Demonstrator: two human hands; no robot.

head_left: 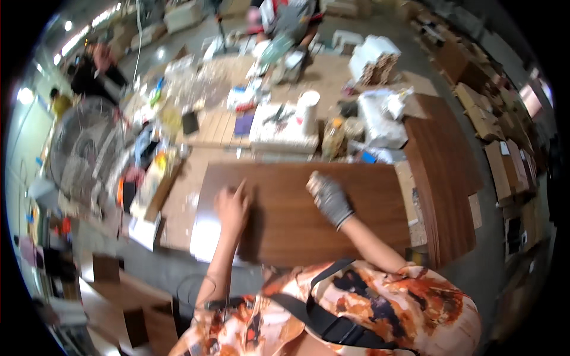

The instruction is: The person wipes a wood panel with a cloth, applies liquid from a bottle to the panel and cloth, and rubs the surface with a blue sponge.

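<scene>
In front of me lies a dark brown wood-grain board (285,213), flat on the table, its left end shining with reflected light. My bare left hand (233,204) rests on the board's left part, one finger stretched toward the far edge and the others less distinct. Over the middle of the board, my right hand (331,200) wears a grey glove. Its fingers are closed, with something pale at the fingertips that is too small to make out.
Beyond the board stand a white foam block (285,142), a white cup-like cylinder (307,110) and a bottle of yellowish liquid (333,139). Brown panels (442,184) are stacked at right. A large fan (86,145) stands at left. Another person (288,24) is across the table.
</scene>
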